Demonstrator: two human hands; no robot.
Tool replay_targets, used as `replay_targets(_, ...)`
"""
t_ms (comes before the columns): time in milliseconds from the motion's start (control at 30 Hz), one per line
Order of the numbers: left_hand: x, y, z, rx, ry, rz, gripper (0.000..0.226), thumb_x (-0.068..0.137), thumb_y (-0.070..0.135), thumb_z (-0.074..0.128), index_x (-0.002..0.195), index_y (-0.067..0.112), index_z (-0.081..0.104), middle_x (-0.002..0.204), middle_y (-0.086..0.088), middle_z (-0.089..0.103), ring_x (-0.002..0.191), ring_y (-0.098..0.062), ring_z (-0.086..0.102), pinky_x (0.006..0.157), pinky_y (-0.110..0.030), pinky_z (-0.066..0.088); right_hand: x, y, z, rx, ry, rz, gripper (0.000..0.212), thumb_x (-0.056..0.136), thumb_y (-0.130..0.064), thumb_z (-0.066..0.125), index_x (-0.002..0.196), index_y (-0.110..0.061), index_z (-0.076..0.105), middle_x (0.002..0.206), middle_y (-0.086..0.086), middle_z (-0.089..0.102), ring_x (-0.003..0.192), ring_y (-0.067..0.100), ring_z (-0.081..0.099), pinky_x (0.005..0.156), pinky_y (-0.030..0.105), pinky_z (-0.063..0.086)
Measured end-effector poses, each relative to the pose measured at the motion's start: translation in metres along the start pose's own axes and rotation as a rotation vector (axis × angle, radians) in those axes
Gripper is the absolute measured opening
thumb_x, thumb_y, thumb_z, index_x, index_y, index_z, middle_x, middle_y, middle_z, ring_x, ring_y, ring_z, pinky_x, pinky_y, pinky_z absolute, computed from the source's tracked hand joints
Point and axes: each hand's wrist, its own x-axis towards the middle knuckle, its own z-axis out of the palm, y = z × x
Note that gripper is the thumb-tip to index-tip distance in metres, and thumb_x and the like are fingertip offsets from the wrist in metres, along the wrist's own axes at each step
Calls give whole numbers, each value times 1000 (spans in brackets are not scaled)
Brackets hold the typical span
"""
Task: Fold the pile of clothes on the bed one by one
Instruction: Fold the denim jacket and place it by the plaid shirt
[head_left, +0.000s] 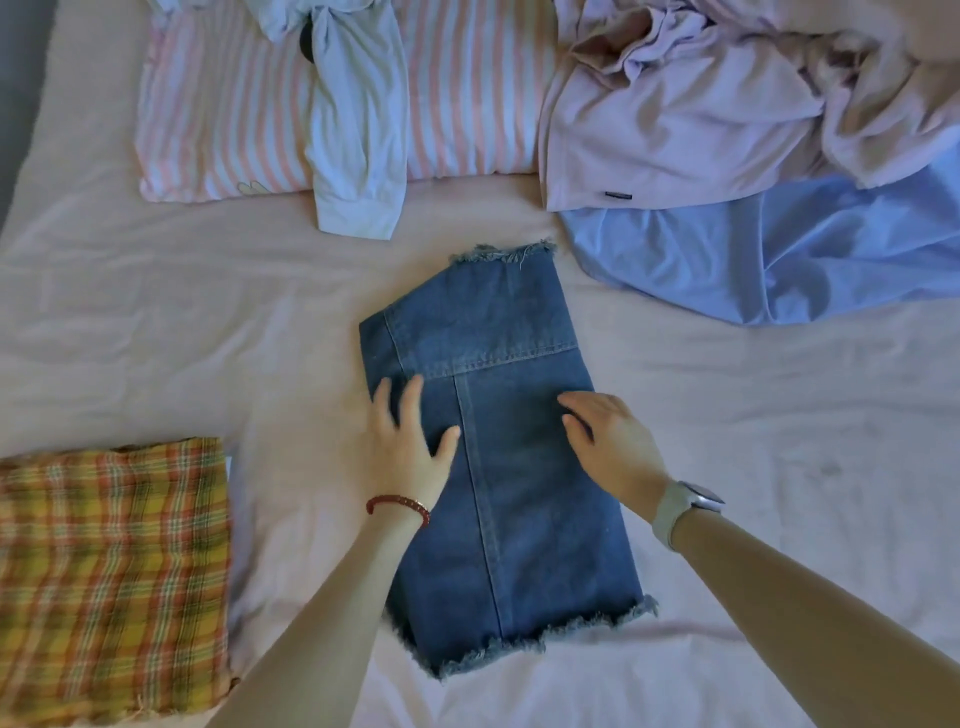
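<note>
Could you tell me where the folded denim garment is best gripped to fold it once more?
Probably the near frayed hem of the denim garment, pinched at its two corners from the person's side. It lies flat and lengthwise, so that free edge could be carried up to the far frayed edge. Both the left hand and right hand rest flat on it.

Dim, soft light; edges blurry, warped.

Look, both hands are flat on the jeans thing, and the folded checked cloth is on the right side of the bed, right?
Not quite. Both hands, left hand and right hand, do press flat on the denim garment, but the head view shows the folded checked cloth on the left side.
</note>
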Motion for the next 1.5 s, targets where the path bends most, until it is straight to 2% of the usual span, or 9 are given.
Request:
replay_targets(100, 27, -1, -12, -369, 76, -247, 80, 80, 25, 71, 144, 12, 25, 149, -9, 26, 136, -24, 27, 112, -36, 25, 32, -6, -16, 236, 39, 168, 47, 94, -26, 52, 137, -11, 42, 133, 7, 48, 124, 25, 44, 102, 39, 39)
replay_targets(333, 102, -7, -42, -959, -232, -545, 53, 72, 23, 79, 119, 15, 56, 118, -7, 63, 104, -23, 62, 93, -44, 49, 110, -32, -40, 692, -86, 390, 55, 91, -26, 59, 137, -2, 40, 125, 4, 55, 111, 21, 54, 96, 29, 43)
replay_targets(467, 110, 1, -52, -895, -377, -467, 53, 59, 20, 86, 108, 16, 64, 109, -6, 68, 100, -22, 64, 87, -39, 52, 115, -40, -48, 629, -156, 300, 36, 92, -20, 58, 123, -4, 53, 109, 3, 60, 97, 19, 59, 86, 28, 47)
replay_targets(700, 57, 15, -72, -594, -57, -73, 23, 74, 8, 76, 87, 22, 63, 87, 13, 64, 74, 8, 60, 74, -18, 47, 50, -31, -62, 335, 138, -41, 16, 88, -10, 61, 103, -5, 59, 89, 1, 58, 80, 14, 52, 69, 16, 36)
replay_targets(800, 14, 9, -73, -301, 41, 243, 20, 76, 21, 73, 95, 16, 65, 86, 5, 65, 79, -6, 59, 73, -15, 41, 8, -9, -55, 177, 196, -251, 11, 82, -11, 63, 88, -1, 61, 83, 11, 61, 73, 26, 58, 65, 32, 47)
replay_targets(1000, -53, -30, -67, 143, -35, 943, 13, 84, 17, 51, 85, 14, 64, 110, -5, 69, 112, -19, 51, 93, -32, 39, -54, 39, -45, -261, 124, -815, 25, 92, -27, 49, 110, -10, 53, 110, 9, 68, 105, 23, 58, 82, 31, 47)
replay_targets(1200, -106, -35, -57, 304, -241, 1031, 18, 78, 7, 52, 71, 15, 66, 137, -10, 46, 143, -26, 17, 115, -46, 15, -104, 55, -32, -324, -29, -887, 18, 87, -15, 52, 94, -7, 67, 114, 10, 66, 114, 27, 51, 95, 37, 43)
replay_targets(1367, -157, -29, -45, 335, -280, 1097, 33, 87, 7, 40, 60, 17, 57, 138, -9, 49, 137, -31, 28, 108, -53, 23, -142, 67, -26, -345, -166, -860, 16, 85, -15, 55, 87, -9, 70, 120, 13, 62, 115, 27, 55, 95, 37, 49)
replay_targets(1500, -162, -35, -20, 529, -373, 1007, 15, 67, 13, 66, 58, 19, 55, 134, -7, 54, 133, -32, 30, 110, -50, 13, -146, 69, -8, -469, -341, -701, 39, 52, -14, 82, 91, -17, 73, 121, 8, 63, 116, 22, 58, 94, 41, 49)
